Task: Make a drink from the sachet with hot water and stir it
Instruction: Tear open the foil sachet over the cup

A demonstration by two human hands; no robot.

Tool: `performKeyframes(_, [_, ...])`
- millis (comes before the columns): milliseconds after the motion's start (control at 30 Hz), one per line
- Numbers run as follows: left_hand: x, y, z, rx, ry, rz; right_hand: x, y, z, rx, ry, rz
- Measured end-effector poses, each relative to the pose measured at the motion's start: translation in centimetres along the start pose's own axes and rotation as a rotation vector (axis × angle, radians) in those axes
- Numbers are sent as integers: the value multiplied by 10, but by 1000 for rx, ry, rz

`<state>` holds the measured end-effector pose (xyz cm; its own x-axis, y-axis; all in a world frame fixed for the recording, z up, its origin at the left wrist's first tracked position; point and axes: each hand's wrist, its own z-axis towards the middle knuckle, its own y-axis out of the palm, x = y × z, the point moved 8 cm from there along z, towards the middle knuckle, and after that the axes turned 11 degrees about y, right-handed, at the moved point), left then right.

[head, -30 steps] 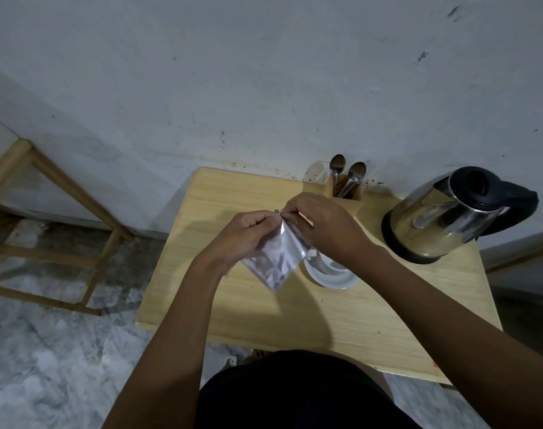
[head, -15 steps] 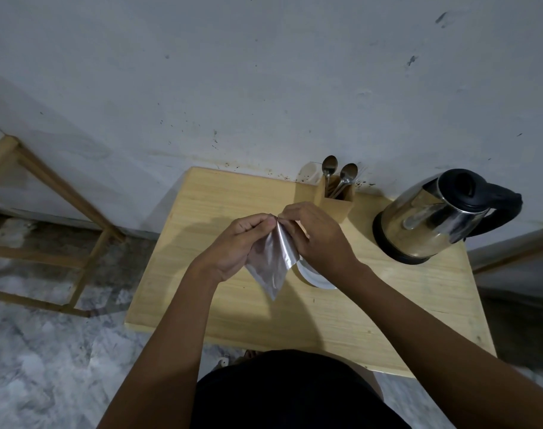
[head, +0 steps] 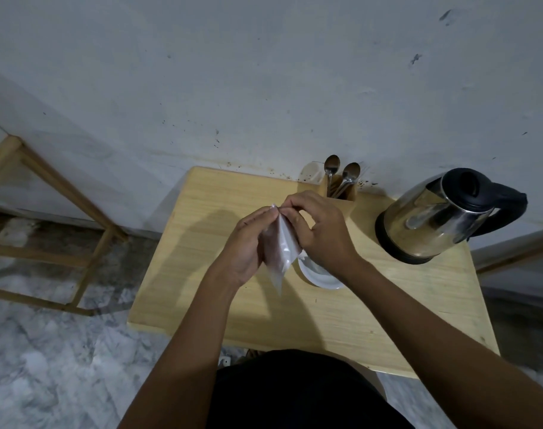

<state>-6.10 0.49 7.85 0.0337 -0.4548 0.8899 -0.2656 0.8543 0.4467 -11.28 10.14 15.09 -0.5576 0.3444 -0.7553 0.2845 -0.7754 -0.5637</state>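
We count one silvery sachet [head: 279, 252] and two hands, the left hand [head: 248, 243] and the right hand [head: 321, 232]. We count two metal spoons, a first spoon [head: 331, 165] and a second spoon [head: 350, 171], and one wooden holder [head: 346, 203] for both. We find one steel electric kettle [head: 434, 221], with one black handle and one black lid. We see one white saucer [head: 319, 279]; whatever sits on it is mostly hidden, so we leave that uncounted. We count one light wooden table [head: 202, 243] and one wooden frame [head: 63, 187] on the floor.
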Motion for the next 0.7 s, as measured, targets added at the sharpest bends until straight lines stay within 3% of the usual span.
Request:
performKeyframes(200, [-2,2,2,-8,-25,-48,-11,-5,-16,237,-87,-84])
performKeyframes(367, [2,-19,2,-1,-17,37,-28,-8,-19,209,-166,-49])
performKeyframes(567, [10,-29,2,-64,-51,267,-4,-7,-13,156,5,55])
performKeyframes(700, [16,-34,7,-3,4,372,6,-11,-15,187,103,98])
